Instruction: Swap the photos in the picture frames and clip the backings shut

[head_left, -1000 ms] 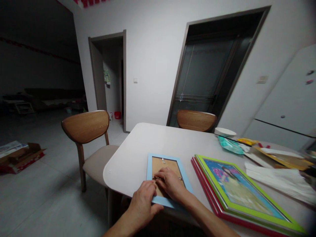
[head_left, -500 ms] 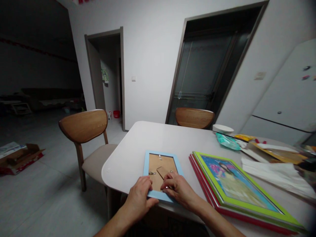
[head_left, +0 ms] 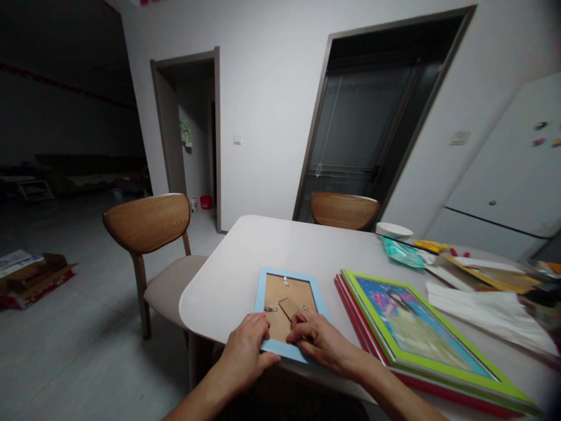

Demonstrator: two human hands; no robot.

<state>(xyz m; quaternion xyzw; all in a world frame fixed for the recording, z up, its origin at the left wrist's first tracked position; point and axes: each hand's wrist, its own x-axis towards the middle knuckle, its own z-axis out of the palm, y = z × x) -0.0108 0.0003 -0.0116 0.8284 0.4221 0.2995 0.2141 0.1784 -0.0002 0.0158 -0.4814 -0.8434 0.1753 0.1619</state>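
Note:
A light blue picture frame (head_left: 313, 286) lies face down at the table's near edge, its brown backing board (head_left: 274, 327) showing. Small metal clips hold the board at the top (head_left: 286, 280) and left (head_left: 270, 309); another is partly visible by my right hand. A stand flap is outlined in the middle of the board. My left hand (head_left: 248, 342) grips the lower left corner, thumb along the bottom edge. With fingers bent and closed, my right hand (head_left: 313, 339) presses on the lower right of the frame; its fingertips hide what lies under them.
A stack of frames, a lime green one (head_left: 407, 318) on top, lies right of my hands on the white table (head_left: 280, 242). Farther right are white paper (head_left: 482, 307), a teal packet (head_left: 401, 251) and a white bowl (head_left: 393, 230). Wooden chairs (head_left: 151, 225) stand left and behind.
My right fingers have pressed down over the bottom clip, which showed at their tips before and is now covered. My left hand and the blue frame have hardly moved.

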